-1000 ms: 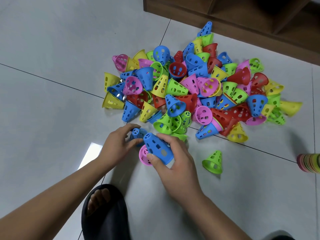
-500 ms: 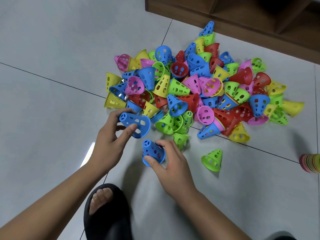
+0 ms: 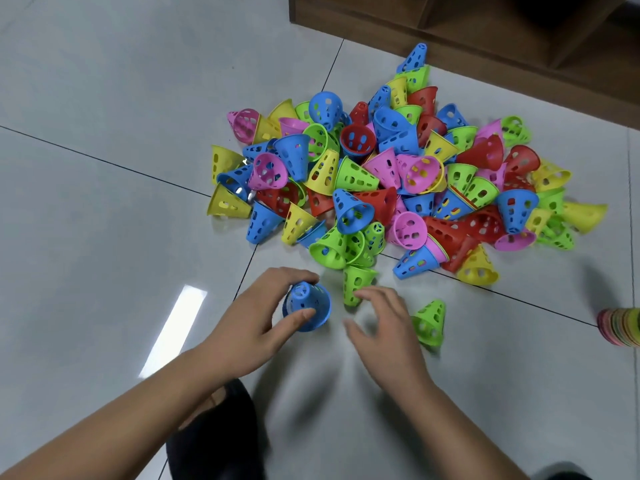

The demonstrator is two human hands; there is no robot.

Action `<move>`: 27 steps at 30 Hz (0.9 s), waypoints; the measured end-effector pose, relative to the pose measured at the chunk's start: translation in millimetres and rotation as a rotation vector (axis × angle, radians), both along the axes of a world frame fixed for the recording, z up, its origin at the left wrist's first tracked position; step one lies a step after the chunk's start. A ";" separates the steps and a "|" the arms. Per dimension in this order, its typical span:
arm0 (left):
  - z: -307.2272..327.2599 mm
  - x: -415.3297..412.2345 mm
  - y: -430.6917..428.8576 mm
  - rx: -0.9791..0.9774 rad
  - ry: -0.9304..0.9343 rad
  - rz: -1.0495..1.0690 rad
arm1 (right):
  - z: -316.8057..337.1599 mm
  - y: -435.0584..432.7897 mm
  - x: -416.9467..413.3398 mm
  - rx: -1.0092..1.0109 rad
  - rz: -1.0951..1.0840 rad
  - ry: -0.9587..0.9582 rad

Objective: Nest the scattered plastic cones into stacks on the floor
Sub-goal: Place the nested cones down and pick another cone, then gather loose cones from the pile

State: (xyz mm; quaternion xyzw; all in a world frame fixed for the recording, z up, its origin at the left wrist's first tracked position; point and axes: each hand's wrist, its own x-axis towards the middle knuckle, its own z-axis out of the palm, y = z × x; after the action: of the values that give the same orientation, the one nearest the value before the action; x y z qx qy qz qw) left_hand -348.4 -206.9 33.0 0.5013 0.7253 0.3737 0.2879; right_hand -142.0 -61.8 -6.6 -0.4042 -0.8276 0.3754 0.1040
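plastic cones [image 3: 388,174] lie heaped on the floor [image 3: 104,98] beyond both hands. the left hand [image 3: 256,320] curls thumb and fingers round a blue cone [image 3: 306,306] standing tip-up on the tile. just right of it, the right hand [image 3: 384,323] is spread and holds nothing, fingertips near a green cone [image 3: 356,282] lying on its side. a colourful stack [image 3: 623,325] sits at the right edge. likely risk: a hasty, tilted placement would jam the next cone crooked or tip the blue one.
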 end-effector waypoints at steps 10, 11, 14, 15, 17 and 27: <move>-32.4 2.0 5.3 0.030 0.102 -0.103 | -27.2 45.6 72.7 0.127 -0.502 -0.420; -32.3 2.6 9.7 0.034 0.105 -0.090 | -31.0 45.3 74.9 0.066 -0.526 -0.434; -33.6 4.3 25.2 0.048 0.120 -0.064 | -38.5 41.4 72.1 -0.090 -0.551 -0.388; -34.1 4.7 29.9 0.044 0.127 -0.065 | -38.2 39.5 68.2 -0.147 -0.560 -0.371; -33.9 3.3 35.6 0.027 0.129 -0.077 | -34.5 36.8 58.5 -0.234 -0.565 -0.343; -49.3 -78.5 46.3 -0.026 0.201 0.298 | 22.9 17.7 5.0 -0.231 -0.481 0.081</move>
State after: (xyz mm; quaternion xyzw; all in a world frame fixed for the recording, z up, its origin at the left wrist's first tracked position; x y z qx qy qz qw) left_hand -426.9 -160.6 -16.3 0.4196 0.8213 0.3510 0.1619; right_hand -137.0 -44.1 16.3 -0.5831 -0.6545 0.4479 0.1763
